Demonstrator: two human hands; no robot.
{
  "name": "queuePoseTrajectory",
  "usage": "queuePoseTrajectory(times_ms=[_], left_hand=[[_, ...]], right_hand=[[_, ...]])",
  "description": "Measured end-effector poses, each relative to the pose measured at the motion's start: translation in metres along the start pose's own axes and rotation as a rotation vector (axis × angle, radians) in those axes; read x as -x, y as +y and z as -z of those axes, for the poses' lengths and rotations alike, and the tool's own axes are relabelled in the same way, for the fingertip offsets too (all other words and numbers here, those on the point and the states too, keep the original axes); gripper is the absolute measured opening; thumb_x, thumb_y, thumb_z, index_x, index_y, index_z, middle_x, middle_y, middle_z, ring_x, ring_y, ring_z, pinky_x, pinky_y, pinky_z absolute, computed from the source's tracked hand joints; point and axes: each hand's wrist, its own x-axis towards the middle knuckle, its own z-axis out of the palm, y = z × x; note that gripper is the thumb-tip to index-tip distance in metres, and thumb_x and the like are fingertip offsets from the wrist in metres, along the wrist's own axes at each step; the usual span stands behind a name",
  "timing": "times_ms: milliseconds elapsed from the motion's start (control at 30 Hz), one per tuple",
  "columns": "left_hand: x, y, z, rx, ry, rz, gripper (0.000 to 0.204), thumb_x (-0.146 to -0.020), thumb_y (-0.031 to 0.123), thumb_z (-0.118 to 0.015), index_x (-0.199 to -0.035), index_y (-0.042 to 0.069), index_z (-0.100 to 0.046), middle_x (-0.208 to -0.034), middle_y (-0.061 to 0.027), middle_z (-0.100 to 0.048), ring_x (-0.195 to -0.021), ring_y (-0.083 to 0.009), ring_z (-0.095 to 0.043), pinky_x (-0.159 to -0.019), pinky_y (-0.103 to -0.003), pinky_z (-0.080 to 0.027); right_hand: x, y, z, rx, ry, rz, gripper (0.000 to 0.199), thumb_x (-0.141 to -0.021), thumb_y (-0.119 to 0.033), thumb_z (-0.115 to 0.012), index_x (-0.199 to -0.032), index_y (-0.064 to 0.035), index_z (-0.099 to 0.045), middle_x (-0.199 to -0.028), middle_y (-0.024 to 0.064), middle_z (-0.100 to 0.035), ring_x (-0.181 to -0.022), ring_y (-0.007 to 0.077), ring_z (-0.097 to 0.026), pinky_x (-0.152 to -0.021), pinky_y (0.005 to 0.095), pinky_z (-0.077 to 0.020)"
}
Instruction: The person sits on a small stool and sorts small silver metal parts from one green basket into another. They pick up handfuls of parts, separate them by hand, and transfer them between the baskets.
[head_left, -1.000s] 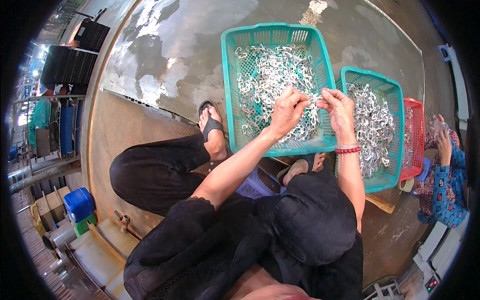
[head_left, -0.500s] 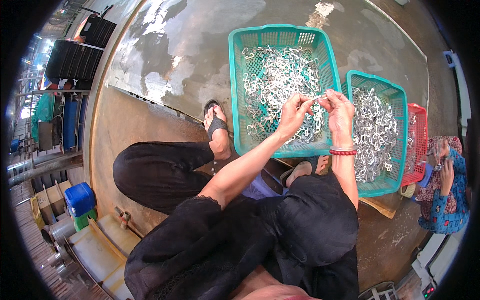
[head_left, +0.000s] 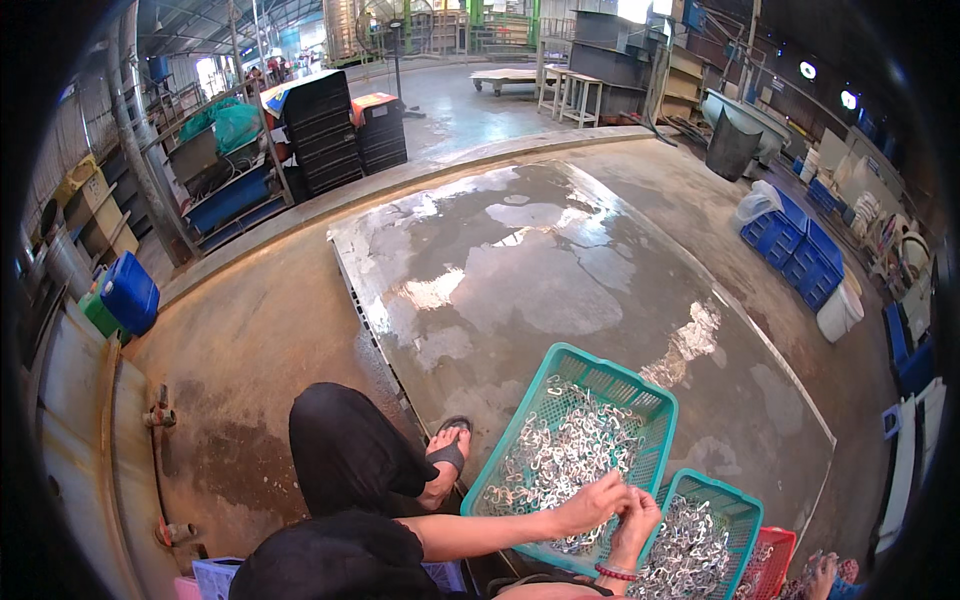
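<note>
My left hand (head_left: 593,503) and my right hand (head_left: 636,520) meet fingertip to fingertip above the near right part of a green plastic basket (head_left: 660,398). Both are closed in a pinch; whatever sits between the fingers is hidden or too small to make out. A red bead bracelet (head_left: 615,573) circles my right wrist. Inside the basket lies a loose heap of small silvery S-shaped metal hooks (head_left: 565,450). A second green basket (head_left: 742,497), just right of my right hand, holds more of the same kind of metal pieces (head_left: 690,545).
Beyond the second basket stands a red basket (head_left: 778,545), with another person's hand (head_left: 822,572) near it. My sandalled foot (head_left: 450,455) rests left of the first basket. Blue crates (head_left: 790,245) and a white bucket (head_left: 840,310) stand far right. A blue jerrycan (head_left: 130,292) stands at left.
My view has tilted up, so the baskets and hands now appear lower and more of the workshop shows. My hands have come closer together, still over the first basket.
</note>
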Motion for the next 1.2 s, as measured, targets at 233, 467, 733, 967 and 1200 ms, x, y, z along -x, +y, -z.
queuePoseTrajectory(times_ms=[233, 467, 733, 967, 1200], left_hand=[[-0.01, -0.007, 0.011, 0.124, -0.12, 0.066, 0.011, -0.083, 0.012, -0.054, -0.088, 0.002, -0.054, -0.08, -0.0124, -0.048, -0.076, -0.031, -0.054, -0.064, -0.039, -0.044], [0.01, -0.049, -0.018, -0.109, -0.108, -0.126, 0.011, -0.072, 0.0, -0.051, -0.081, 0.004, -0.054, -0.075, -0.0137, -0.048, -0.072, -0.0329, -0.049, -0.065, -0.042, -0.041], [0.02, -0.01, -0.02, -0.066, -0.044, 0.086, 0.008, -0.076, 0.0, -0.059, -0.081, 0.0, -0.054, -0.074, -0.0137, -0.05, -0.064, -0.0301, -0.055, -0.055, -0.038, -0.044], [0.031, -0.029, -0.013, -0.063, 0.056, 0.096, 0.007, -0.076, 0.001, -0.06, -0.081, 0.0, -0.054, -0.073, -0.0139, -0.052, -0.062, -0.0293, -0.055, -0.053, -0.037, -0.043], [0.033, -0.041, -0.004, -0.123, -0.018, 0.065, 0.009, -0.075, 0.0, -0.058, -0.082, 0.001, -0.052, -0.076, -0.0143, -0.048, -0.07, -0.0329, -0.053, -0.059, -0.04, -0.044]], right_hand=[[-0.001, -0.013, 0.011, -0.087, 0.051, 0.018, 0.017, -0.084, -0.008, -0.058, -0.099, 0.0015, -0.056, -0.084, 0.0062, -0.059, -0.065, 0.0116, -0.056, -0.057, 0.0221, -0.052], [-0.015, 0.012, 0.021, -0.083, 0.058, -0.117, 0.021, -0.078, -0.004, -0.063, -0.098, 0.002, -0.059, -0.089, 0.0087, -0.062, -0.081, 0.0147, -0.059, -0.073, 0.0307, -0.0492], [0.004, 0.011, 0.016, -0.07, 0.151, -0.091, 0.018, -0.074, 0.001, -0.064, -0.091, 0.0079, -0.06, -0.079, 0.0098, -0.061, -0.062, 0.0147, -0.059, -0.052, 0.0245, -0.0533], [0.013, 0.013, -0.007, -0.134, 0.145, -0.151, 0.017, -0.076, -0.002, -0.064, -0.091, 0.0045, -0.06, -0.079, 0.008, -0.061, -0.064, 0.0137, -0.061, -0.051, 0.0234, -0.0519], [0.012, 0.015, -0.008, 0.207, 0.042, -0.162, 0.017, -0.077, -0.003, -0.063, -0.092, 0.006, -0.06, -0.075, 0.0109, -0.063, -0.059, 0.0143, -0.061, -0.049, 0.0222, -0.05]])
